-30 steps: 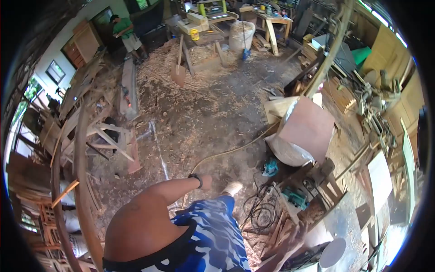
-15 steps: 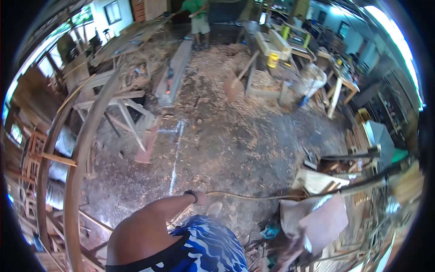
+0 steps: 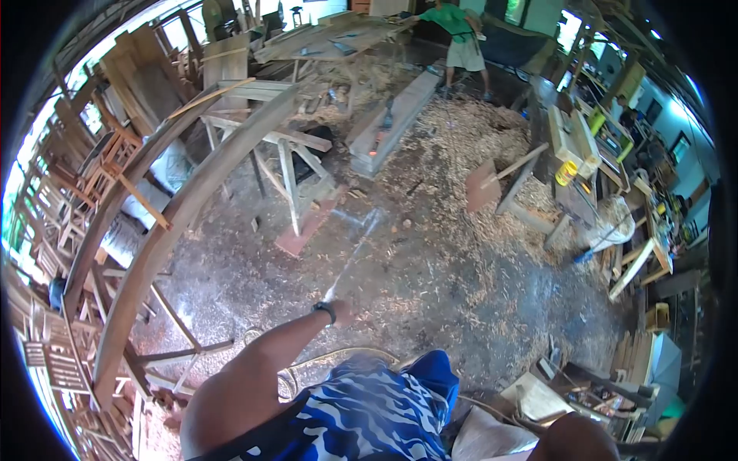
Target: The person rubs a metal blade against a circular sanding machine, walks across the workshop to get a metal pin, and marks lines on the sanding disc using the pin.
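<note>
My left hand [image 3: 342, 312], with a dark band at its wrist, is stretched out over the sawdust-strewn floor, near the lower end of a white line [image 3: 355, 257]. It looks small and blurred; its fingers cannot be made out, nor anything in them. Below it a yellowish hose [image 3: 342, 353] curves across the floor, apart from the hand. Blue-and-white patterned clothing [image 3: 369, 407] covers my body. A rounded part of my right arm or shoulder [image 3: 573, 439] shows at the bottom right edge; my right hand is out of view.
Long curved beams [image 3: 165, 230] rest on wooden trestles at the left. Farther off, a thick plank [image 3: 396, 123] lies near a person in a green shirt [image 3: 453, 27]. A shovel [image 3: 484, 187] leans by wood pieces at the right. A board [image 3: 534, 397] lies lower right.
The view has swung left, so the curved beams and trestles fill more of it and the cluttered right side has slid down and away. My left arm stays outstretched; my right arm or shoulder now shows.
</note>
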`<state>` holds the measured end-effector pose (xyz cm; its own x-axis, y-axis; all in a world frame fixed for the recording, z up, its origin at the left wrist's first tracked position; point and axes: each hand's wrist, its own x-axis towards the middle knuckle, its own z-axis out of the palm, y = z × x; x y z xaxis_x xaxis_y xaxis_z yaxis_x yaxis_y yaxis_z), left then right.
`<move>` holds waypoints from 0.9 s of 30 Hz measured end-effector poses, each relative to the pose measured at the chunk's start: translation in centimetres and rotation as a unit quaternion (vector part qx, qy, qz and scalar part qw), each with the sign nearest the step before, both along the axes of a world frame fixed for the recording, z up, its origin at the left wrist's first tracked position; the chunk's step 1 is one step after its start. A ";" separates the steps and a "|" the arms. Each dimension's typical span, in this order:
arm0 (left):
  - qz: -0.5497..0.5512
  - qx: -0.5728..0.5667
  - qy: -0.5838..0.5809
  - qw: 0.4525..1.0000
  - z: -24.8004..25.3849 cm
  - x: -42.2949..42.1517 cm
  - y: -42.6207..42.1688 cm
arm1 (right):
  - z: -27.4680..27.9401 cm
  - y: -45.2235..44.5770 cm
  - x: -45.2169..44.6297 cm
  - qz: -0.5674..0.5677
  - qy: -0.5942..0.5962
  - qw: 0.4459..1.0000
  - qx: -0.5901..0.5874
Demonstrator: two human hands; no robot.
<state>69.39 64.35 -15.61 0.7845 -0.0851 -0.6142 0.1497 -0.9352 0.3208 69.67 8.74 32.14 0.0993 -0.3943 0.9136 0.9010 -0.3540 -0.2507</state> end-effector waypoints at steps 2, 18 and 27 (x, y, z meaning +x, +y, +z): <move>0.032 -0.003 0.025 0.999 -1.5 -2.5 0.6 | 0.1 0.7 3.4 0.023 0.000 1.000 0.001; 0.086 -0.003 0.148 0.985 -4.7 3.1 -2.6 | 0.0 1.8 36.8 0.147 0.004 0.989 -0.028; 0.127 0.020 -0.032 0.991 -5.2 18.9 1.8 | 3.5 5.7 49.0 0.302 -0.112 0.944 -0.072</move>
